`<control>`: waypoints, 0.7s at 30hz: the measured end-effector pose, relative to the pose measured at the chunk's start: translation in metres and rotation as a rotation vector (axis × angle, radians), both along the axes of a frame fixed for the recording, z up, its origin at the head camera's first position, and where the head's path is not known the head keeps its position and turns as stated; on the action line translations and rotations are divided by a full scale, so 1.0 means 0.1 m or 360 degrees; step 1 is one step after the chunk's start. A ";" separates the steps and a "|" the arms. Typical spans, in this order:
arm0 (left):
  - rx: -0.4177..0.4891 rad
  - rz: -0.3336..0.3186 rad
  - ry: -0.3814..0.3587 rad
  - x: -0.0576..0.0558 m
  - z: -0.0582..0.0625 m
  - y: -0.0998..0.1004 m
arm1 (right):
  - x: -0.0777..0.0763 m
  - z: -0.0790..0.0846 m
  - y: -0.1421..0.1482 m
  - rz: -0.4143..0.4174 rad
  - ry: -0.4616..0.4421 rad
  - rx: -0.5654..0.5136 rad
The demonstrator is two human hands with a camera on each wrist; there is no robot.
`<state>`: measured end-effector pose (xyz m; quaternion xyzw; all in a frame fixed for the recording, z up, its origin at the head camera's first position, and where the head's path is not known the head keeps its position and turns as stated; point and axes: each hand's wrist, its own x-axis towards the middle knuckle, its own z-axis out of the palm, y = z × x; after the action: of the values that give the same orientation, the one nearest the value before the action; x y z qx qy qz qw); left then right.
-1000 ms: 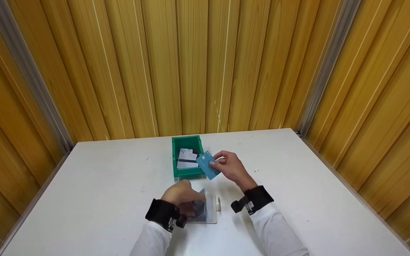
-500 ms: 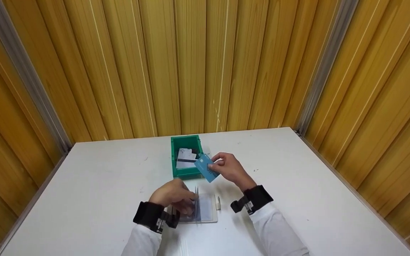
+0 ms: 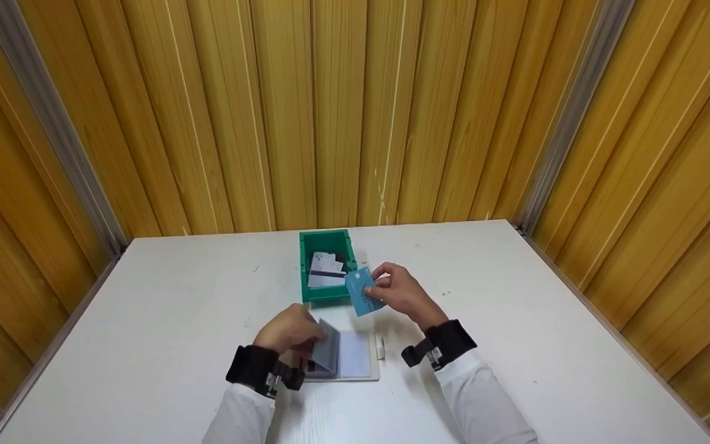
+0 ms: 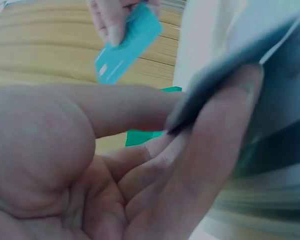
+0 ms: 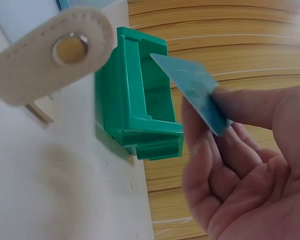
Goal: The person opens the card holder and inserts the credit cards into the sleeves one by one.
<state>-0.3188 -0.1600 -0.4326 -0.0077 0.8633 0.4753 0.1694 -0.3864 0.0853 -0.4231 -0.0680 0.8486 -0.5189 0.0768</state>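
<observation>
A card holder [image 3: 355,354] lies spread on the table, with clear sleeve pages and a cream edge. My left hand [image 3: 290,333] pinches several of its sleeve pages [image 3: 326,348] between thumb and fingers, lifting them upright and leaning left. In the left wrist view those pages [image 4: 230,65] are blurred. My right hand [image 3: 401,293] holds a blue bank card [image 3: 359,295] by its right part, above the table and beyond the holder. The right wrist view has this card [image 5: 195,87] tilted between thumb and fingers. The holder's cream strap with a metal snap [image 5: 72,47] sticks out to the right.
A green plastic bin [image 3: 330,296] stands behind the card holder, holding several white and dark cards [image 3: 325,271]. The blue card overlaps its near right corner in the head view. A yellow wood-patterned wall [image 3: 330,123] rises behind the white table [image 3: 195,296].
My left hand has moved left, turning the holder's sleeve pages leftward and baring a page on the right side. The blue card stays in my right hand, nearly in place.
</observation>
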 end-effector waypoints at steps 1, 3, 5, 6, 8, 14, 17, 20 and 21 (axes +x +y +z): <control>0.0019 0.0020 -0.0005 -0.01 -0.01 -0.03 | 0.00 0.00 -0.01 -0.0005 -0.0025 -0.0010; 0.0034 0.0046 -0.0013 -0.02 -0.04 -0.09 | 0.02 0.01 -0.03 -0.0005 -0.0078 -0.0029; 0.0057 0.0060 -0.0013 -0.03 -0.08 -0.15 | 0.04 0.01 -0.04 0.0005 -0.0135 -0.0037; 0.0060 0.0059 -0.0013 -0.03 -0.10 -0.18 | 0.05 0.02 -0.05 0.0015 -0.0163 -0.0035; 0.0059 0.0041 -0.0017 -0.05 -0.17 -0.23 | 0.08 0.01 -0.06 0.0058 -0.0216 -0.0011; 0.0192 -0.0036 -0.0119 -0.16 -0.35 -0.41 | 0.15 -0.03 -0.09 0.0253 -0.0289 0.0109; 0.0230 -0.0058 -0.0158 -0.17 -0.39 -0.46 | 0.16 -0.08 -0.08 0.0304 -0.0277 0.0211; 0.0257 -0.0047 -0.0189 -0.16 -0.39 -0.47 | 0.16 -0.11 -0.07 0.0338 -0.0270 0.0322; 0.0262 -0.0047 -0.0195 -0.16 -0.39 -0.48 | 0.16 -0.13 -0.06 0.0347 -0.0274 0.0350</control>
<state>-0.3346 -0.2077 -0.4711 -0.0101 0.8094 0.5408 0.2287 -0.3703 0.0789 -0.4357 -0.1061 0.8782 -0.4154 0.2120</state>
